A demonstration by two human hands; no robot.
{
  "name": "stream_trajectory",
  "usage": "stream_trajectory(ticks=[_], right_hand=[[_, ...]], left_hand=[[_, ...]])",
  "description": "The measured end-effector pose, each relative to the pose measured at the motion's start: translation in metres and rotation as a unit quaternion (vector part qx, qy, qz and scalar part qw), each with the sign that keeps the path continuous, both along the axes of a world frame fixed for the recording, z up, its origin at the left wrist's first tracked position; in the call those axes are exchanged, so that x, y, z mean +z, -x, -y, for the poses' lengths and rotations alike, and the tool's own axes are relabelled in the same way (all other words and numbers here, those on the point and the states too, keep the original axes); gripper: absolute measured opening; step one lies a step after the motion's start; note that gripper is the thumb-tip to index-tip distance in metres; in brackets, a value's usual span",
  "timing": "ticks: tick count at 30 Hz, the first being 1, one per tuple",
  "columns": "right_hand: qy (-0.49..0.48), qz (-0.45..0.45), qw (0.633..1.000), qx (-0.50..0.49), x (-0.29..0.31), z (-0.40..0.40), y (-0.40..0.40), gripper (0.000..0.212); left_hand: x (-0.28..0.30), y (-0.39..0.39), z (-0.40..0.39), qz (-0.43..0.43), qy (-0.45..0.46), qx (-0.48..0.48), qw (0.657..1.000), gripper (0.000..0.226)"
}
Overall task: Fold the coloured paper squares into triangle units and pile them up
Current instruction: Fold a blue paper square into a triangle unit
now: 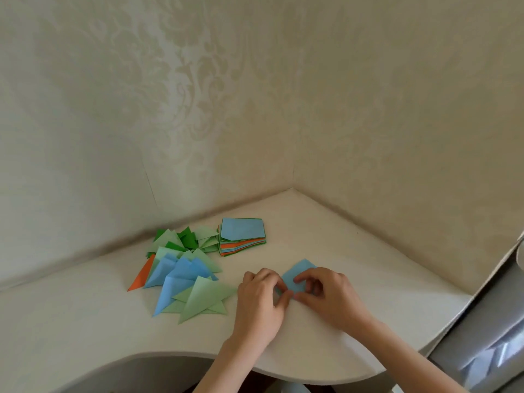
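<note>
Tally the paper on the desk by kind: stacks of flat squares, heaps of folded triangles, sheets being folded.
Stack of flat squares: 1
Heap of folded triangles: 1
Blue sheet being folded: 1
Total: 3

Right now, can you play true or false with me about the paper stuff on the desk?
1. Both hands, left hand and right hand, hold a blue paper. True.
2. The stack of unfolded squares has orange on top. False: a blue square is on top.
3. The folded triangles lie left of the hands. True.
4. The triangles are all blue. False: there are green ones and an orange one too.
</note>
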State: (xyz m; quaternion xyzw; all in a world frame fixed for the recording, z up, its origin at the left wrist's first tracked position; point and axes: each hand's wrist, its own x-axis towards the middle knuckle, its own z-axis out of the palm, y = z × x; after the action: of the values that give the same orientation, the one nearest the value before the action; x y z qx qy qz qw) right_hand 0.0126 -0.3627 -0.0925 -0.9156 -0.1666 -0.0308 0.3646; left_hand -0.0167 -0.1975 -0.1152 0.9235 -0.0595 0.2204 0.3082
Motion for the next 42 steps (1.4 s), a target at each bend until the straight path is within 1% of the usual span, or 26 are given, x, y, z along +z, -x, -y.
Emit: stream_trajectory(ticks=[2,4,8,11,13,16,18,21,23,25,29,31,34,36,37,38,40,42], right_hand=[[-0.016,-0.026,0.999,-0.015,0.001,-0.001,-0.003,0.031],[-0.013,-0.055,0.998,-0.016,0.003,-0.002,-0.007,0.032],[-0.001,-0.105,0.994,0.004,0.009,0.001,-0.015,0.03],[-0.021,-0.15,0.988,0.032,0.01,0.009,-0.019,0.027],[-0.028,-0.164,0.985,0.05,0.011,0.013,-0.02,0.024],[-0.017,-0.151,0.987,0.059,0.013,0.015,-0.019,0.017],[-0.005,-0.119,0.992,0.036,0.014,0.01,-0.016,0.014],[0.071,-0.055,0.996,0.016,0.01,-0.002,-0.009,0.016],[0.111,-0.017,0.993,0.022,0.005,-0.007,-0.006,0.016],[0.12,-0.005,0.992,0.044,0.004,-0.005,-0.006,0.01],[0.095,-0.011,0.989,0.108,0.015,0.004,-0.007,0.009],[0.076,-0.015,0.99,0.121,0.02,0.008,-0.007,0.011],[0.058,-0.033,0.991,0.118,0.021,0.012,-0.009,0.011],[0.046,-0.041,0.992,0.113,0.022,0.014,-0.01,0.012],[0.042,-0.047,0.991,0.115,0.022,0.016,-0.011,0.013],[0.04,-0.052,0.991,0.121,0.023,0.017,-0.011,0.014],[0.038,-0.049,0.99,0.128,0.022,0.016,-0.009,0.011],[0.011,-0.026,0.993,0.118,0.018,0.017,-0.006,0.001]], left_hand=[[-0.001,-0.002,0.002,-0.007,-0.002,0.012,1.0,0.014],[0.0,-0.004,0.003,-0.024,0.008,0.016,1.0,0.013],[0.003,-0.01,-0.002,-0.073,0.036,0.0,0.997,0.011],[0.002,-0.013,-0.008,-0.082,0.063,-0.02,0.994,0.01],[0.001,-0.013,-0.01,-0.089,0.073,-0.03,0.993,0.011],[0.001,-0.01,-0.013,-0.096,0.082,-0.047,0.991,0.015],[0.005,-0.007,-0.016,-0.111,0.084,-0.06,0.988,0.024],[0.013,-0.002,-0.021,-0.134,0.067,-0.096,0.984,0.036],[0.014,0.0,-0.022,-0.129,0.049,-0.107,0.985,0.041],[0.014,0.001,-0.021,-0.105,0.029,-0.101,0.989,0.044],[0.014,0.0,-0.02,-0.025,-0.039,-0.095,0.994,0.035],[0.014,-0.001,-0.02,-0.001,-0.063,-0.1,0.993,0.03],[0.018,0.004,-0.017,-0.001,-0.077,-0.124,0.989,0.037],[0.02,0.007,-0.015,-0.016,-0.069,-0.135,0.988,0.045],[0.02,0.008,-0.014,-0.017,-0.066,-0.135,0.989,0.045],[0.019,0.007,-0.014,-0.012,-0.069,-0.133,0.989,0.042],[0.016,0.005,-0.012,0.002,-0.084,-0.13,0.988,0.027],[0.013,0.004,-0.01,0.005,-0.083,-0.126,0.988,0.019]])
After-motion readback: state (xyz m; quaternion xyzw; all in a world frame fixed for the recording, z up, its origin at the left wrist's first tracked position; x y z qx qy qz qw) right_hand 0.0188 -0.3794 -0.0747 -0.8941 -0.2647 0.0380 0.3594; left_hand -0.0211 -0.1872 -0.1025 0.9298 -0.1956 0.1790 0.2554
